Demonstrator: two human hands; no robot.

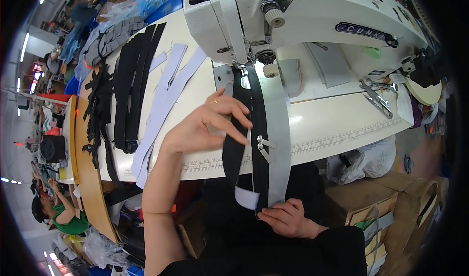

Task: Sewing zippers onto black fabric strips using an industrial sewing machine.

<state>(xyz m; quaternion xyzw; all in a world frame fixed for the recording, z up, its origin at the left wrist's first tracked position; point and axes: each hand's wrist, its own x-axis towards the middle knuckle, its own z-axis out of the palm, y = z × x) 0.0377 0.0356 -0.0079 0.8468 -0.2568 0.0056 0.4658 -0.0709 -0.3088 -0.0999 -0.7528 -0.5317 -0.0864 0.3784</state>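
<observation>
A long black zipper [261,171] with silver sliders [264,147] runs from under the sewing machine's presser foot [245,81] toward me. Along its right side lies a grey fabric strip [279,149]. On its left, a black fabric strip [233,154] bows outward, its pale underside curling up at the near end. My left hand [210,122] arches over the black strip, thumb and finger closing on its edge beside the zipper. At the near end, past the table edge, my right hand [288,218] is closed, pinching the zipper's end together with the grey strip.
The white sewing machine [312,17] spans the back. Pale lavender strips [163,107] and black zipper strips [132,90] lie left on the white table [312,151]. Scissors [376,100] rest at right. Cardboard boxes [356,198] stand below; a person in green [71,220] sits far left.
</observation>
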